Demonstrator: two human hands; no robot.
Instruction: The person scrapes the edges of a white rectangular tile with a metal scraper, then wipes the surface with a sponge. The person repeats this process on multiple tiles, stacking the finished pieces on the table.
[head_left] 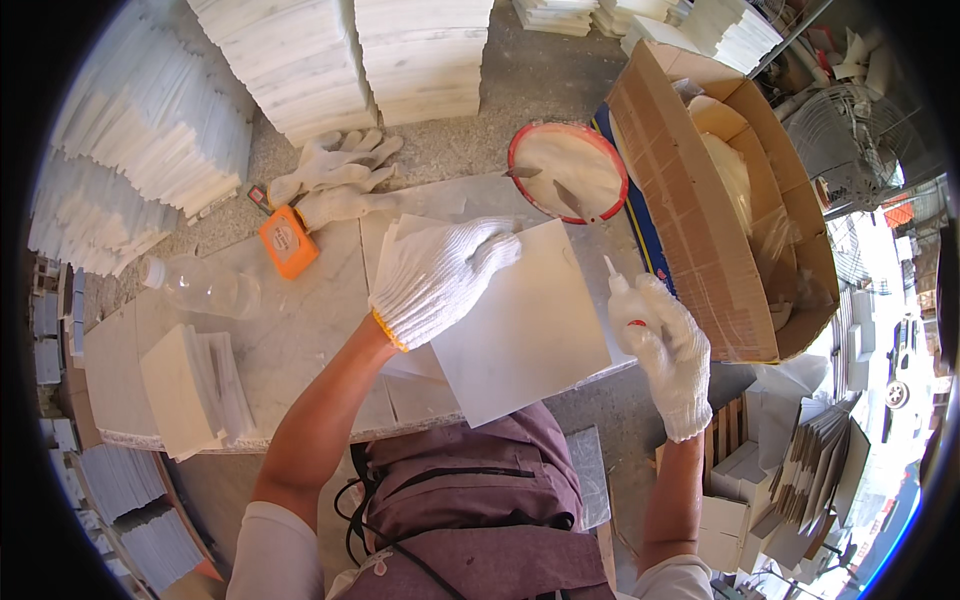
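A white knit glove with a yellow cuff covers my left hand (445,268). Its fingers are drawn together over the upper left part of a square white tile (530,330), gripping its edge. The tile lies askew at the table's front edge, over another pale tile (400,355) that it partly hides. To the right of the tile, my gloved right hand (672,350) is closed around a small white squeeze bottle (632,305), its thin nozzle pointing up. The bottle is apart from the tile.
Beyond the tile sits a red-rimmed bowl (570,165) of pale powder or paste with blades in it. A cardboard box (690,200) stands right. Spare gloves (340,170), an orange tape measure (289,242), a clear bottle (205,285) and upright tiles (185,385) lie left. Tile stacks (420,60) rise behind.
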